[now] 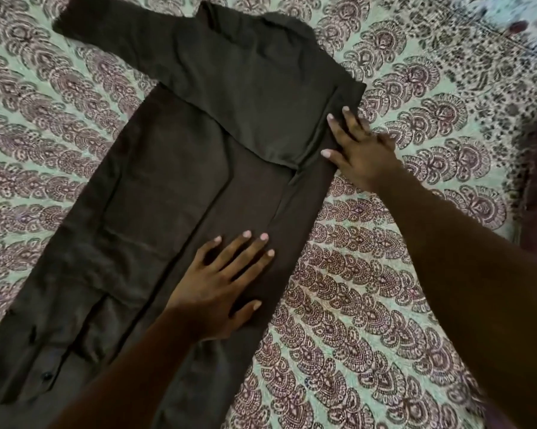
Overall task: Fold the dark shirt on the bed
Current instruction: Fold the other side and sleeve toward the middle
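Dark matte shirt (168, 187), flat hands atop.

Bare-armed; left hand (226, 283), right hand (361, 148).

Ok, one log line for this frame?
dark shirt: one sleeve folded in | left hand: flat on shirt | right hand: flat on folded edge

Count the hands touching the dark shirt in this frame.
2. The left hand lies flat on the dark shirt, lower middle. The right hand presses its right edge beside the folded-in sleeve.
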Demonstrator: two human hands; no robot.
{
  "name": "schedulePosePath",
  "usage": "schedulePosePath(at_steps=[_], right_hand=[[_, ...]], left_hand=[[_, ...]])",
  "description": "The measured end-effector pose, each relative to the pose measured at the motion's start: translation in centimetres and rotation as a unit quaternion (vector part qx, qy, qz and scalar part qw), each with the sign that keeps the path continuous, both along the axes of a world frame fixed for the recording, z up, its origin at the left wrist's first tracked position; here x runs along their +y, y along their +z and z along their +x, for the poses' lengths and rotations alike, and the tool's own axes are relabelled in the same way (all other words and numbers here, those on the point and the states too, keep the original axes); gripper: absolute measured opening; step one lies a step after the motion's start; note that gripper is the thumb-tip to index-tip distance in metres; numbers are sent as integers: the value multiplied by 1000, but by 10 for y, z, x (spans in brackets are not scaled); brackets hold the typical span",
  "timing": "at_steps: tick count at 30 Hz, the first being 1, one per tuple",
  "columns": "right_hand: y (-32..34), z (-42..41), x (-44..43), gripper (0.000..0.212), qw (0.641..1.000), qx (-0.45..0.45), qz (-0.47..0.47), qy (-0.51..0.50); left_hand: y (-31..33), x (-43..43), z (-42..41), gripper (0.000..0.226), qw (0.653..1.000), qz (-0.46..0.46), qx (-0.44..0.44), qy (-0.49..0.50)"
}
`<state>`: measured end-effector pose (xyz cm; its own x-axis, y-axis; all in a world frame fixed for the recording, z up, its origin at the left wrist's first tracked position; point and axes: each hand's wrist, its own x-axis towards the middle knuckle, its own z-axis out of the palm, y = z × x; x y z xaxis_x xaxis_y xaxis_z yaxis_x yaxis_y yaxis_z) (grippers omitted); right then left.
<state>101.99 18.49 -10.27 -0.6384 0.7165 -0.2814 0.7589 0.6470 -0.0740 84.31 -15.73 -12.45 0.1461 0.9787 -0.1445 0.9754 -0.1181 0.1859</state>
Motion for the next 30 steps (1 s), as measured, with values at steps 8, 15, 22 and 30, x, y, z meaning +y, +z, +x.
schedulePosePath(at_steps=[8, 15, 22, 30], right_hand=[[-29, 0, -82, 68, 985, 98, 76, -116], [-37, 0, -83, 64, 982, 98, 100, -126], [-39, 1, -82, 63, 980, 90, 120, -134], [-38, -1, -80, 62, 980, 74, 124, -136]], left_hand=[[2, -1, 1, 80, 1000, 4, -29, 7], [25, 88, -2, 28, 984, 157, -63, 58], [33, 292, -43, 66, 995, 17, -79, 61], [43, 338, -49, 41, 990, -38, -8, 136]])
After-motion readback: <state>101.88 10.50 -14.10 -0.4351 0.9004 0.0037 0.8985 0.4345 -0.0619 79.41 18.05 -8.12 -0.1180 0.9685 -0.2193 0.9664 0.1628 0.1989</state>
